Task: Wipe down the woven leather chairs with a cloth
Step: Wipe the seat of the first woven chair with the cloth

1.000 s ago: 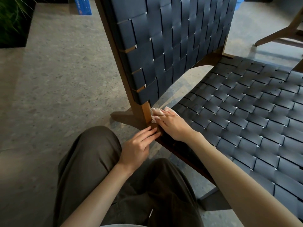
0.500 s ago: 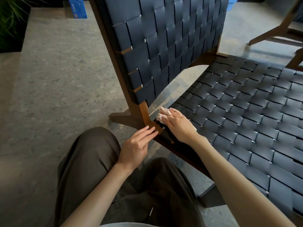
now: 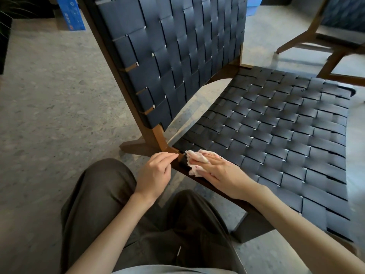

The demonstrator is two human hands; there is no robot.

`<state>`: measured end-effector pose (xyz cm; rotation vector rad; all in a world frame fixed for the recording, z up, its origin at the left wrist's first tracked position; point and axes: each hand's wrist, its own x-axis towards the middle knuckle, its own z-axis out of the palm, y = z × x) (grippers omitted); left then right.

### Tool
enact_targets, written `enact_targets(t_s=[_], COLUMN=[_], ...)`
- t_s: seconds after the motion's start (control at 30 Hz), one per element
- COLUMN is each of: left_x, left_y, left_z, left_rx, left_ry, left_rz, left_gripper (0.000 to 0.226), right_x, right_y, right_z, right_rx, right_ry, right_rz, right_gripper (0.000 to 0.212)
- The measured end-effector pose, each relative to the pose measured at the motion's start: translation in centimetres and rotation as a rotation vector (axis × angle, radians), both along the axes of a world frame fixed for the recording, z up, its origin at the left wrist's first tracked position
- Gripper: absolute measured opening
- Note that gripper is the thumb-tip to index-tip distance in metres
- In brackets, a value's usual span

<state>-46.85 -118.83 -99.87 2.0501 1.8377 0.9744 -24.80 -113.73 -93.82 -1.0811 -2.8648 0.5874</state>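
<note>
I see the fingers (image 3: 212,156) of the right hand (image 3: 219,173) lying nearly straight and close together, pressing one cloth (image 3: 192,162) flat onto the near-left corner of the seat (image 3: 276,125). The cloth is pale with small dots, bunched under the fingertips, and one fold of it rides up over the finger nearest the backrest (image 3: 177,46). I cannot tell where the thumb is. Just left of the cloth, the left hand (image 3: 156,171) has its fingers gently bent, their tips touching the brown wooden frame (image 3: 158,135) where the back post meets the seat rail; it holds nothing. The two hands are close together but not touching each other.

From here I count two chairs. The one being worked on fills the middle of the view: dark woven leather straps on both seat and backrest, with the backrest tilting away to the far left. The second chair (image 3: 333,56) shows only in part at the far right, with wooden legs and a strip of dark weave. Two knees in dark olive trousers (image 3: 98,194) sit nearest me, on a speckled grey floor (image 3: 49,95). One blue box (image 3: 72,15) stands far left.
</note>
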Motion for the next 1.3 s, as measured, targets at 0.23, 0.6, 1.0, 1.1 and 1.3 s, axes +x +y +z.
enact_targets(t_s=[0.23, 0.6, 1.0, 1.1, 1.3], left_x=[1.3, 3.3, 3.1, 3.0, 3.0], left_y=[3.1, 6.7, 6.8, 6.9, 7.1], left_z=[3.2, 3.3, 3.2, 3.3, 3.1], left_rx=[-0.147, -0.419, -0.412, -0.410, -0.400], left_ry=[0.020, 0.266, 0.225, 0.211, 0.162], left_rz=[-0.024, -0.077, -0.104, -0.099, -0.098], left_gripper=[0.040, 0.045, 0.045, 0.044, 0.043], right_x=[1.7, 3.2, -1.0, -0.6, 4.0], right_y=[5.8, 5.6, 11.6, 11.2, 9.7], right_z=[-1.0, 0.2, -3.6, -3.4, 0.5], right_rx=[-0.081, 0.010, -0.032, -0.031, -0.120], right_ry=[-0.149, -0.103, -0.215, -0.192, -0.154], right_rz=[-0.212, -0.222, -0.267, -0.250, -0.207], right_gripper=[0.046, 0.063, 0.060, 0.072, 0.039])
